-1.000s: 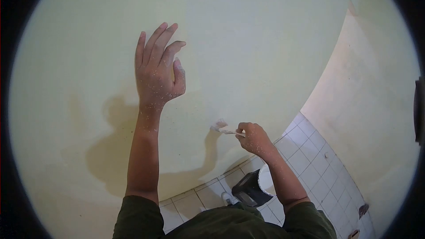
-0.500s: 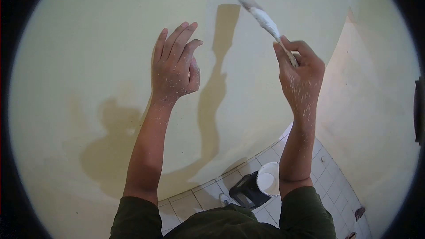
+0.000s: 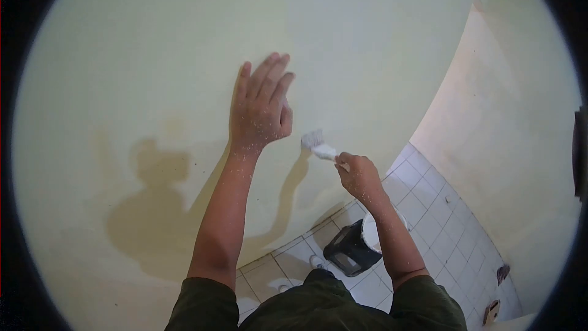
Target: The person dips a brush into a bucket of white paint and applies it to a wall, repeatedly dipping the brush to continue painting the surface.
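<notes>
My right hand [image 3: 360,178] is closed round the handle of a paintbrush [image 3: 320,145]. White paint coats the brush, and its bristles are at the pale yellow wall [image 3: 202,43], pointing up and left. To the upper left, my left hand [image 3: 262,104] has its fingers stretched out against the wall and holds nothing; its thumb is bent in. White specks dot both hands and forearms. A whiter painted area [image 3: 373,37] covers the wall's upper right part.
A white bucket [image 3: 370,233] stands at a black stool [image 3: 353,250] on the tiled floor [image 3: 438,233], partly hidden by my right forearm. Another wall [image 3: 508,141] rises at the right. Small brown objects, including a wooden-looking piece [image 3: 492,312], lie at lower right.
My right hand has brought the paintbrush down and left, from high up to below my left hand's level. My left hand sits slightly lower and further right in view.
</notes>
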Demonstrator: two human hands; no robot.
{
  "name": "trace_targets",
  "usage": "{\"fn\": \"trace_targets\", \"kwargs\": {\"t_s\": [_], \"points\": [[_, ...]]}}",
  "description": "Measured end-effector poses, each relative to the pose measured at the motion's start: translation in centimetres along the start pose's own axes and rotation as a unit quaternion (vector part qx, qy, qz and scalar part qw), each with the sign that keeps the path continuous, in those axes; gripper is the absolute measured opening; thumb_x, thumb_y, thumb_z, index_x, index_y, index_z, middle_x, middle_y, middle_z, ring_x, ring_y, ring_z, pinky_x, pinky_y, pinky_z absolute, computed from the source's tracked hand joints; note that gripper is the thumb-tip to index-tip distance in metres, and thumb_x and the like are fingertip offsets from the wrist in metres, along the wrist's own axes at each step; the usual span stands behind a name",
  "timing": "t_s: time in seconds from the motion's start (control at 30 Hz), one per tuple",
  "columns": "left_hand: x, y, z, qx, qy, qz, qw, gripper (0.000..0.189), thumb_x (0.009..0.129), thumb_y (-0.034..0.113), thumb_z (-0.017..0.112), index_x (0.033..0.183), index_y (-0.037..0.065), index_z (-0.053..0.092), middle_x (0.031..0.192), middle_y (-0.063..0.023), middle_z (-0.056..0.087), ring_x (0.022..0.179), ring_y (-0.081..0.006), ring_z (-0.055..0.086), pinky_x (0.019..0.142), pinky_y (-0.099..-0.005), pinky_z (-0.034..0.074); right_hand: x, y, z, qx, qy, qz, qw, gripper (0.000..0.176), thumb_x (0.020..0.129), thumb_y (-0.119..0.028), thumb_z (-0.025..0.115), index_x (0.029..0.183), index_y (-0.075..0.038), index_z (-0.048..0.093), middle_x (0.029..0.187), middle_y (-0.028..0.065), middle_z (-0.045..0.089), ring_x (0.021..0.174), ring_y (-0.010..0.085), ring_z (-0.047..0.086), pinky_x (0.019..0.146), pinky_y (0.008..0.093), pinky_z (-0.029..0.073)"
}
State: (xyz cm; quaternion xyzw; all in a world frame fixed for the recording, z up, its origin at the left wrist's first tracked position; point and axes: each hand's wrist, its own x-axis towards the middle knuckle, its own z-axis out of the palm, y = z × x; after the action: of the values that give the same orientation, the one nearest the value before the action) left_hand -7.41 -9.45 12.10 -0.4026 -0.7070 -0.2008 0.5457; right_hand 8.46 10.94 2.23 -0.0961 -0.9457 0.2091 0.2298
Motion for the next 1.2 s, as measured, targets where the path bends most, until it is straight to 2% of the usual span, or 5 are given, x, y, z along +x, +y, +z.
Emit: {"fn": "trace_targets", "kwargs": {"t_s": [0.17,0.67,0.87,0.93,1.2], "points": [[-0.3,0.1,0.3,0.020,0.009,0.000,1.000,0.047,0.078,0.005,0.055,0.124,0.012,0.062,0.149,-0.0038,0.054,0.146,-0.0209,0.043,0.127,-0.0527,0.022,-0.4,1.5,-1.0,-0.010,-0.027,0.016,0.999,0.015,0.089,-0.015,0.073,0.101,-0.005,0.072,0.085,0.0231,0.070,0.082,0.0424,0.069,0.073,0.0487,0.052],[-0.3,-0.3,0.6,0.014,0.019,0.007,1.000,0.049,0.075,0.004,0.053,0.122,0.010,0.062,0.149,-0.0049,0.054,0.145,-0.0215,0.045,0.127,-0.0509,0.024,8.7,-11.5,-17.0,0.126,0.327,-0.104,0.931,0.014,0.093,-0.013,0.072,0.098,0.000,0.071,0.070,0.0215,0.062,0.059,0.0339,0.044,0.061,0.0406,0.045],[-0.2,-0.4,0.5,-0.006,0.039,0.009,0.999,0.047,0.076,0.004,0.052,0.121,0.009,0.062,0.147,-0.0059,0.055,0.144,-0.0225,0.045,0.126,-0.0518,0.025,7.1,-7.6,-10.2,0.077,0.178,-0.081,0.978,0.014,0.095,-0.016,0.068,0.102,-0.005,0.070,0.080,0.0273,0.064,0.070,0.0460,0.064,0.065,0.0494,0.049],[-0.1,-0.2,0.5,0.002,0.038,0.008,0.999,0.046,0.076,0.004,0.051,0.121,0.009,0.063,0.147,-0.0063,0.055,0.144,-0.0226,0.045,0.126,-0.0522,0.025,5.0,-6.3,-7.1,0.088,0.158,-0.062,0.982,0.013,0.095,-0.011,0.071,0.096,0.001,0.067,0.068,0.0245,0.053,0.057,0.0276,0.046,0.058,0.0380,0.043],[-0.1,-0.2,0.3,0.004,0.027,0.012,1.000,0.045,0.077,0.004,0.052,0.120,0.009,0.062,0.146,-0.0074,0.056,0.144,-0.0231,0.045,0.126,-0.0524,0.027,-1.7,3.6,4.4,-0.010,-0.041,0.023,0.999,0.014,0.087,-0.014,0.073,0.097,-0.004,0.073,0.087,0.0218,0.071,0.085,0.0430,0.069,0.077,0.0497,0.054]]}}
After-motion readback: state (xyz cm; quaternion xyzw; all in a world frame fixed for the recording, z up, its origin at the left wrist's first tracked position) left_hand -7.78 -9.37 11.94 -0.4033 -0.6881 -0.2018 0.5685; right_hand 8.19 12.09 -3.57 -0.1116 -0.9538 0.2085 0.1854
